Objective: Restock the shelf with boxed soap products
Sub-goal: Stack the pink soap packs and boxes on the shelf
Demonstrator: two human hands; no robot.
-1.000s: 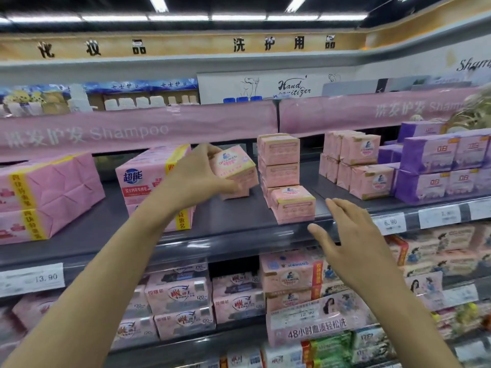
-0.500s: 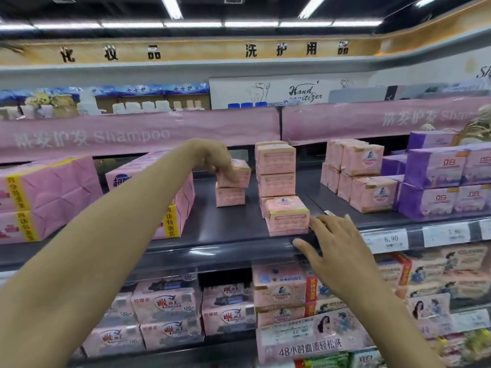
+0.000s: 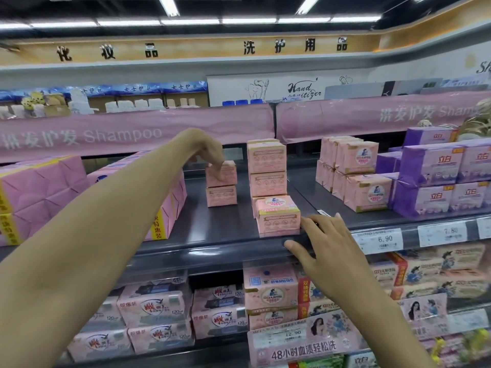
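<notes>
Fingers straight, left hand (image 3: 208, 150) presses soap box (image 3: 228, 171); right hand (image 3: 326, 245) spread on shelf (image 3: 225, 227).

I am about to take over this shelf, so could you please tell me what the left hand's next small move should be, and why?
Probably lift the left hand off the top box and draw it back for another. That box sits squarely on the lower box, and the right hand rests on the shelf edge, holding nothing.
</notes>
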